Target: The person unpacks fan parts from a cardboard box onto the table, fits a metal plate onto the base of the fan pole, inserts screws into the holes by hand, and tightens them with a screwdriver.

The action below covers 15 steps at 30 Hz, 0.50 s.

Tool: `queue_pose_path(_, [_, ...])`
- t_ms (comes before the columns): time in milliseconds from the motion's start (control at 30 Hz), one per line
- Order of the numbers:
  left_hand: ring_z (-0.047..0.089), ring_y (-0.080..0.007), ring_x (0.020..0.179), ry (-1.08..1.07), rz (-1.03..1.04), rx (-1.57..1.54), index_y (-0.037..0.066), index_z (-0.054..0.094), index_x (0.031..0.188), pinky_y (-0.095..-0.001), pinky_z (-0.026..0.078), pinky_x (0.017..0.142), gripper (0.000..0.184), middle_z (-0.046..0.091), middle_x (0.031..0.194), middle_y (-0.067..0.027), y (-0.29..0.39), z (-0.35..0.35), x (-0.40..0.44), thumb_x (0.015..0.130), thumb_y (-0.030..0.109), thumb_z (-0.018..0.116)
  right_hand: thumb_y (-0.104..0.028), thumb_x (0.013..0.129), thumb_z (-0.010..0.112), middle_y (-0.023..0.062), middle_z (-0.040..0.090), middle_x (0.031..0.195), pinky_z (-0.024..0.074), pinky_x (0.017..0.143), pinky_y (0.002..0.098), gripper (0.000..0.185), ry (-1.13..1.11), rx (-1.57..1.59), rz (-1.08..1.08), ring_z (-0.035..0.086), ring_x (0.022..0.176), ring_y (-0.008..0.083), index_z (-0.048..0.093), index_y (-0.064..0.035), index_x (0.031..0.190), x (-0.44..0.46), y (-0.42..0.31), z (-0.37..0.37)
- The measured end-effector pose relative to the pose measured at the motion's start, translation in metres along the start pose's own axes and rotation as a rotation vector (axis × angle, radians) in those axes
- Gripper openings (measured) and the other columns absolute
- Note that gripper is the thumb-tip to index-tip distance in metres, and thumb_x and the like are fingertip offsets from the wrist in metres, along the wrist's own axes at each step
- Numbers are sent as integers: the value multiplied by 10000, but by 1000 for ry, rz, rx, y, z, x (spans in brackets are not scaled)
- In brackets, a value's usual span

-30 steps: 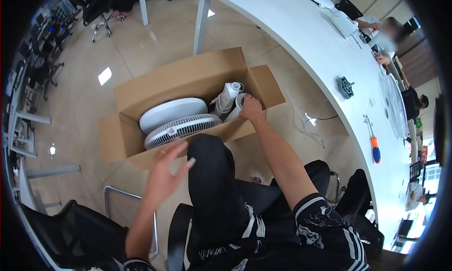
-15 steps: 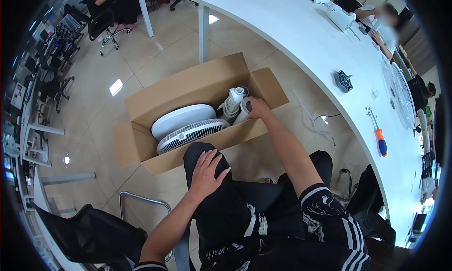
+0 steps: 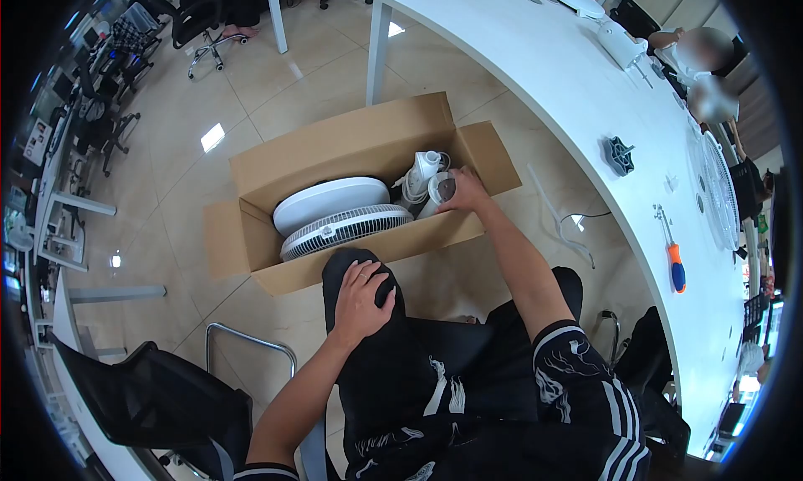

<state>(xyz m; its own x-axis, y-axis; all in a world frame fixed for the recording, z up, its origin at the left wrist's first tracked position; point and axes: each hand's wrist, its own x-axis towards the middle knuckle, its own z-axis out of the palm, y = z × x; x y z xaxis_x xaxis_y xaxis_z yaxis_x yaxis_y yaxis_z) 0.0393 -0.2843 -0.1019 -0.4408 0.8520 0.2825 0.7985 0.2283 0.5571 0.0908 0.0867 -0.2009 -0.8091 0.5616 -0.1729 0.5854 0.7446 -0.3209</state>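
Note:
An open cardboard box [image 3: 343, 146] stands on the floor in front of my knees. Its right end holds a white cylindrical part [image 3: 441, 186], and my right hand [image 3: 465, 193] is closed around this part's upper end. Beside it is a white fan part with a coiled cord [image 3: 416, 178]. A white round base [image 3: 330, 203] and a white fan grille [image 3: 347, 229] stand side by side on edge in the left portion. My left hand [image 3: 361, 304] rests on my knee, fingers laid over it, holding nothing.
A curved white table [image 3: 535, 71] runs along the right, bearing a dark knob-like part [image 3: 619, 156], a screwdriver [image 3: 675, 263], a white fan motor unit [image 3: 621, 44] and a wire grille [image 3: 718, 180]. A clear plastic strip [image 3: 556, 213] lies on the floor. A black chair [image 3: 150, 397] is at left.
The view has shifted slightly. My left hand's fingers have drawn closer together on the knee. My right hand stays on the white cylindrical part inside the box.

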Motion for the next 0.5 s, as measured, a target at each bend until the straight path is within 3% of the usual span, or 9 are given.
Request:
queue_pose_path(300, [571, -313, 1153, 31, 5, -4, 29, 687, 973, -470, 385, 1092, 252, 642, 1133, -136, 0, 1, 1, 754, 144, 736, -454, 421, 954, 223, 527, 1354, 416, 1083, 417, 1226, -146, 300, 138, 529, 1248, 364, 377, -49, 1424, 3, 6, 2])
queue_pose_path(433, [571, -308, 1154, 45, -13, -16, 29, 691, 959, -467, 388, 1090, 239, 649, 1113, -132, -2, 3, 1, 750, 138, 731, -419, 439, 937, 251, 497, 1364, 425, 1077, 420, 1223, -107, 276, 143, 507, 1267, 381, 351, -75, 1456, 9, 10, 13])
queue_pose_path(500, [575, -301, 1146, 54, -13, -38, 28, 693, 945, -463, 391, 1090, 226, 656, 1098, -128, -2, 2, 0, 746, 131, 726, -387, 449, 925, 257, 489, 1379, 431, 1069, 414, 1194, -20, 414, 104, 514, 1262, 374, 365, -54, 1450, 11, 11, 8])
